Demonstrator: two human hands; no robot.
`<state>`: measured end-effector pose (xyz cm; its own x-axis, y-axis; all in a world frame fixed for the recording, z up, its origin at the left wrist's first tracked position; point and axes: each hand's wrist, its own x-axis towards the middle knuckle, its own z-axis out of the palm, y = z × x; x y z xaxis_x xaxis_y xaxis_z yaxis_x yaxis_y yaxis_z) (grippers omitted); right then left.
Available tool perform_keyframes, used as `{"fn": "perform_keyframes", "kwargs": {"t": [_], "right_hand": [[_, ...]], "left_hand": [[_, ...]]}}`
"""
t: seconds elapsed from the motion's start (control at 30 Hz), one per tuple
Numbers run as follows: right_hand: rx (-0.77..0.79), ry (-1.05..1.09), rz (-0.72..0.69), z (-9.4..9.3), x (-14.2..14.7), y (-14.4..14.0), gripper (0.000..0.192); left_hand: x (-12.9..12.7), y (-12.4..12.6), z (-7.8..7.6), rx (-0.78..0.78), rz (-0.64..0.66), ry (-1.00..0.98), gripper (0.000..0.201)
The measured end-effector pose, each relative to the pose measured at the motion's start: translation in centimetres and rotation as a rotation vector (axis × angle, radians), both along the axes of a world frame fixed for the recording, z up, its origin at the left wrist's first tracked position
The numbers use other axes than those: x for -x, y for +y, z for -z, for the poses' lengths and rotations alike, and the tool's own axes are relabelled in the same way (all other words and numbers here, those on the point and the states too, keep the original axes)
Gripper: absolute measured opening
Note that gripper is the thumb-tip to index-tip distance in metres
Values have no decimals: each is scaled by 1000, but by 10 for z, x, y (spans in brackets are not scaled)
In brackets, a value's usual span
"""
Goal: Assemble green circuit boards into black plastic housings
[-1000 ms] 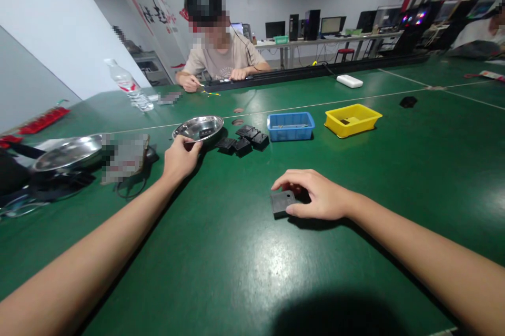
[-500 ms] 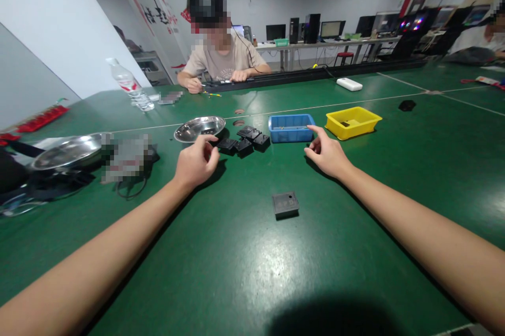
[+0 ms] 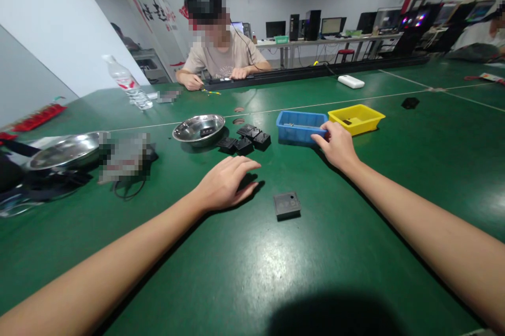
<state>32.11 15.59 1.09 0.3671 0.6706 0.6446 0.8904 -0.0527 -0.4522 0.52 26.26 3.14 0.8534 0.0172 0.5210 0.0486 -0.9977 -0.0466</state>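
Observation:
My right hand [image 3: 335,145] grips the near right corner of the blue tray [image 3: 296,131], thumb on the outer wall and fingers over the rim. My left hand [image 3: 225,182] hovers flat and empty just above the green table [image 3: 244,273], fingers spread and pointing right. A dark grey square part [image 3: 287,204] lies alone on the table, a short way right of my left fingertips and untouched. A pile of several black parts [image 3: 245,141] sits between the small steel bowl [image 3: 198,128] and the blue tray.
A yellow tray [image 3: 356,118] stands right beside the blue one. A large steel bowl [image 3: 65,151], cables and a water bottle [image 3: 128,83] are at the left. A person [image 3: 221,57] works across the table. A white box [image 3: 350,81] and a black piece [image 3: 409,102] lie farther back.
My right hand let go of the grey part, reached forward and took hold of the blue tray, which shifted right. My left hand left the small bowl and moved toward the grey part.

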Motion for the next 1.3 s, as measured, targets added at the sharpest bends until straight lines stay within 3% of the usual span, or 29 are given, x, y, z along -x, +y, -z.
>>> {"fn": "perform_keyframes", "kwargs": {"t": [0.13,0.3,0.47,0.7,0.83,1.0,1.13,1.3], "right_hand": [[-72,5,-109,-9,13,-11,16],[-71,-127,-382,-12,36,-19,10],[-39,-213,-549,-8,49,-20,9],[-145,-310,-474,-15,52,-24,23],[-67,-402,-469,-18,64,-30,25],[62,-329,-361,-17,74,-30,37],[168,-265,-381,-15,69,-27,29],[127,-207,-435,-10,63,-23,20]], "left_hand": [[0,5,2,73,-75,-118,59],[1,8,4,165,-79,-204,87],[3,9,4,212,-123,-139,76],[4,13,1,4,-68,-141,56],[3,8,0,-99,-11,-123,52],[2,4,0,-129,71,-150,48],[2,6,0,-146,71,-139,46],[1,4,-1,-139,34,-124,47]]}}
